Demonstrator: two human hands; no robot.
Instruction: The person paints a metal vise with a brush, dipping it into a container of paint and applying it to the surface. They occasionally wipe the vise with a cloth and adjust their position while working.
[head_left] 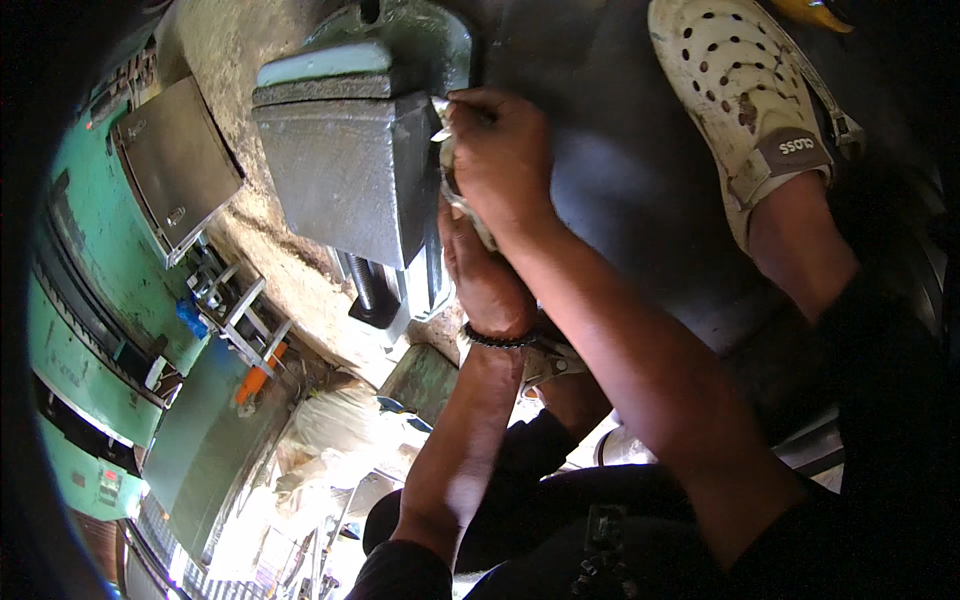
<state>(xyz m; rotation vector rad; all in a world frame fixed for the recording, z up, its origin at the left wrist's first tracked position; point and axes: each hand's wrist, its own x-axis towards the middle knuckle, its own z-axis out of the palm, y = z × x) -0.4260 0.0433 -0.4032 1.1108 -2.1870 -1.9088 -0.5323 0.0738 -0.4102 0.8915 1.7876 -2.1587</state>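
My right hand is closed, with its fingers pinched on a pale crumpled strip beside a grey metal vise. Whether the strip is cloth or something else I cannot tell. Just below, my left hand, with a dark beaded bracelet at the wrist, lies along the vise's right side. Its fingers are stretched out and pass behind the strip, and my right hand covers their tips. A threaded screw shows under the vise's block.
A shod foot in a pale perforated clog stands at the upper right on the dark floor. Large green machinery fills the left, with a metal cabinet door. A clear plastic bag lies at the lower left.
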